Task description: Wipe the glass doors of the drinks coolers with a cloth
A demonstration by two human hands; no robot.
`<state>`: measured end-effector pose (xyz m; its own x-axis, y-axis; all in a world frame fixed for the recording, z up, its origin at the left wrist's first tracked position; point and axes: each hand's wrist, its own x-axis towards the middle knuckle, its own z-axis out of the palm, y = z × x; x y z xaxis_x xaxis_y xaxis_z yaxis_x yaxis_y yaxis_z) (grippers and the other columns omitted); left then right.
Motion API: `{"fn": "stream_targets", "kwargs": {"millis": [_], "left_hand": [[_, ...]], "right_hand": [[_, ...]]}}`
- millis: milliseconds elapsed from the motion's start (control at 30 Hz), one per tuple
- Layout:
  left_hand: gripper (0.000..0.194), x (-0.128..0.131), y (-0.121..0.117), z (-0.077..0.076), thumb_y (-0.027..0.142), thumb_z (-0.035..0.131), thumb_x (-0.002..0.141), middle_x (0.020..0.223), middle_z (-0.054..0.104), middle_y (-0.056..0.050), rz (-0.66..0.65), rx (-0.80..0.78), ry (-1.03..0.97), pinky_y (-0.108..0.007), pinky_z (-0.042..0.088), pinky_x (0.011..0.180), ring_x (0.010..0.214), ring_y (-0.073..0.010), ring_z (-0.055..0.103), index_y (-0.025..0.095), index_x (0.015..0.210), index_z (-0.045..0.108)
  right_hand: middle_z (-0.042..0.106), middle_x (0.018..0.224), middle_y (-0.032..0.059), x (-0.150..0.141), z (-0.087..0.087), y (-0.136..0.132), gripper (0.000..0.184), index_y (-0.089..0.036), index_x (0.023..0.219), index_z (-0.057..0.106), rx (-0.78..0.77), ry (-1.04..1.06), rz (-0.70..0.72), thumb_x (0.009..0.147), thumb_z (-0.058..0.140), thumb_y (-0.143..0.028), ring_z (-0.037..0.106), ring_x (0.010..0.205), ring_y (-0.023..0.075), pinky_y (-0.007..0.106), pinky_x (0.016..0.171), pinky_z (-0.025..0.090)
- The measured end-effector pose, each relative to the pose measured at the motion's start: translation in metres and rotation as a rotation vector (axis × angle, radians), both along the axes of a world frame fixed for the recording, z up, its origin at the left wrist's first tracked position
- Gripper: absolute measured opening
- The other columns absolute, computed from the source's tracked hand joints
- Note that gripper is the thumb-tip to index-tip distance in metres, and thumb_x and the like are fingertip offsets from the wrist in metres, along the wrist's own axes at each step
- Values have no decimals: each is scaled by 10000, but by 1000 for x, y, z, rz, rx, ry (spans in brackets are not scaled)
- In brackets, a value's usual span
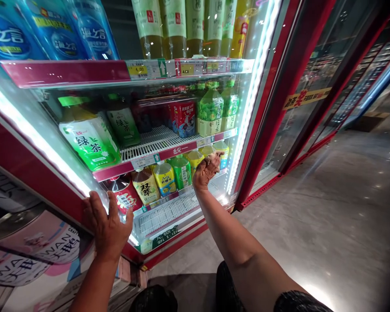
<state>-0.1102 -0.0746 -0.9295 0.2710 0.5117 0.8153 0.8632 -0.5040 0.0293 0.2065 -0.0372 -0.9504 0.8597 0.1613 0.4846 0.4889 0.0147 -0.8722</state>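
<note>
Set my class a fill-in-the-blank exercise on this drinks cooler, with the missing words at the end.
The wide green tea bottle stands to the ____ of the red box. The blue bottles stand on the shelf ____ that tea bottle. The cooler's outer frame is coloured ____. The left hand holds ____.

Missing words: left; above; red; nothing.

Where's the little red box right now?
In the head camera's view, the red box is toward the right of the shelf just above the right hand, beside and left of the green bottles.
</note>
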Motion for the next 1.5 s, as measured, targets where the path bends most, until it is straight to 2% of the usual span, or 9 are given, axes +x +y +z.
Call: {"fn": "stream_targets", "kwargs": {"millis": [133,300,533,700,900,967,1167,1367,1500], "left_hand": [[913,-1,-2,-3,303,696,878,1720,-30,-233,-14,-41,-12,-666,174,1259,1590,-444,-24,136,1641,222],[928,-2,-5,-4,276,704,869,1723,-40,-218,-8,-53,-9,-666,194,1258,1585,-453,-38,157,1647,211],[978,-3,-8,-6,251,670,901,1728,-60,-191,-16,-1,50,-653,210,1258,1594,-426,-10,221,1665,60],[991,-1,-7,-10,268,674,905,1726,-76,-192,10,-11,32,-656,206,1258,1592,-430,-30,220,1664,38],[990,-4,-7,-16,228,657,907,1732,-49,-174,15,-68,24,-660,222,1251,1596,-421,13,272,1660,15],[983,-4,-7,-17,234,661,904,1731,-51,-175,24,-92,9,-677,225,1241,1594,-432,16,275,1660,33],[949,-2,-8,-20,223,676,878,1735,-41,-163,19,-163,-45,-690,187,1242,1592,-437,-7,250,1659,139],[932,-2,-12,-22,219,664,891,1735,-18,-168,30,-164,-29,-691,226,1229,1595,-430,20,264,1659,138],[933,-3,-13,-23,231,672,892,1731,-19,-181,35,-166,-20,-698,225,1225,1591,-445,31,257,1658,140]], "right_hand": [[172,1674,256,-13,0,0,697,-129,1637,96,29,96,-53,1023,156,-454,105,1600,296,700,1226,174],[170,1704,189,-37,18,3,675,-173,1645,157,44,-161,122,1030,229,-443,81,1605,268,655,1250,169],[205,1678,235,-57,-4,-4,674,-149,1643,154,15,-52,71,1029,229,-417,115,1602,290,700,1225,182],[170,1695,219,-69,10,2,654,-148,1636,183,-20,-369,112,1038,288,-391,29,1615,272,661,1252,164],[268,1671,215,-69,-42,-9,636,-184,1617,266,-37,-622,163,1013,391,-337,60,1614,306,692,1228,205],[286,1670,203,-71,-51,-12,628,-195,1614,283,-68,-642,168,1009,400,-316,68,1615,305,688,1231,205],[274,1696,127,-77,-30,-8,593,-263,1599,337,-88,-696,180,1012,402,-312,50,1621,278,657,1258,170],[245,1711,115,-82,-53,-12,585,-277,1585,356,-64,-798,183,1007,443,-302,8,1624,269,640,1258,209],[324,1684,96,-87,-47,-10,516,-276,1506,494,-137,-799,220,992,482,-316,11,1624,274,643,1274,141]]}}
